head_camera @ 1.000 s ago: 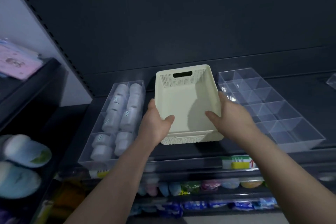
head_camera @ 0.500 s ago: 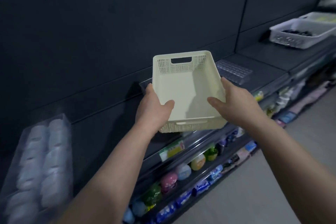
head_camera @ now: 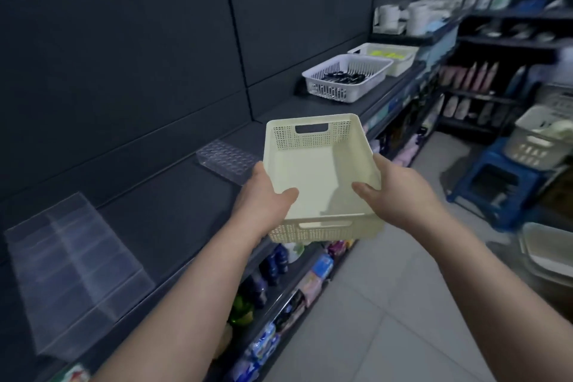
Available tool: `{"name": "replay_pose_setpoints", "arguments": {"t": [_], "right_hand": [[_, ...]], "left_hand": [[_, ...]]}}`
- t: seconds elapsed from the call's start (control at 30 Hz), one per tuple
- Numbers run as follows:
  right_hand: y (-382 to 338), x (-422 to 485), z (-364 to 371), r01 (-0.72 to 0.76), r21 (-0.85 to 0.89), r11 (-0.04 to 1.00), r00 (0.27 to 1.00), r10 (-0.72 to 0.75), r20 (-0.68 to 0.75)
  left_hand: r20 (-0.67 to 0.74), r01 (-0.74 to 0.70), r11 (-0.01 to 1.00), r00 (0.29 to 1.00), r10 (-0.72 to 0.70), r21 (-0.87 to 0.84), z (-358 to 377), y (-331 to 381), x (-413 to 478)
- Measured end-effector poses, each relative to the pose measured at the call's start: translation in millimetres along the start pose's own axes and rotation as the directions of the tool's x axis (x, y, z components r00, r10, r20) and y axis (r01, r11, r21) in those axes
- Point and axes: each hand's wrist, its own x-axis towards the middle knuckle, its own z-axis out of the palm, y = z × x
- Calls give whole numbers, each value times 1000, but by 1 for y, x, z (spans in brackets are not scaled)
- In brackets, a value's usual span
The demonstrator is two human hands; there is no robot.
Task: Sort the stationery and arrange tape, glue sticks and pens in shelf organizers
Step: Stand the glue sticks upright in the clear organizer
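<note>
**Dim shop aisle, cream basket held up in both hands**

Dark shelving runs along the left of a tiled floor (head_camera: 372, 304). The packets and bottles on the lower shelves (head_camera: 279, 298) are too blurred to name. Nearest on the top shelf (head_camera: 173, 208) lies a clear divided organizer (head_camera: 71, 263), its compartments smeared by blur.

Beyond it, the left hand (head_camera: 263, 198) and right hand (head_camera: 393, 195) grip the long sides of a cream basket (head_camera: 307, 139) held in the air at the shelf's front edge. Each thumb hooks over the rim onto the basket's bare floor. The fingers curl round the outside and are hidden by the walls.

Just past the left hand, a holed clear tray (head_camera: 226, 161) sits on the shelf, partly covered by the basket. Farther along stands a white basket (head_camera: 328, 91) holding dark items, perhaps pens. Behind it a pale bin (head_camera: 400, 65) holds something yellow, too small to identify. At right, a blue stool (head_camera: 496, 183) carries another blurred basket.
</note>
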Motion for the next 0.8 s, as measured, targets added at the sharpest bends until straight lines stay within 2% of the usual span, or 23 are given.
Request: {"name": "replay_pose_setpoints", "arguments": {"t": [0.27, 0.47, 0.57, 0.67, 0.8], "right_hand": [[63, 102, 4, -23, 27, 999, 998, 21, 57], [77, 207, 37, 21, 71, 997, 993, -29, 117], [77, 267, 58, -38, 131, 991, 987, 16, 163], [76, 316, 80, -85, 162, 983, 976, 50, 211], [78, 359, 103, -44, 150, 988, 968, 5, 251]], "left_hand": [[-13, 55, 998, 998, -54, 23, 62, 39, 93], [-73, 106, 994, 992, -105, 9, 78, 40, 190], [-107, 126, 992, 986, -128, -26, 84, 40, 244], [-114, 149, 987, 981, -156, -66, 90, 40, 288], [-84, 188, 981, 978, -191, -43, 99, 34, 322]]}}
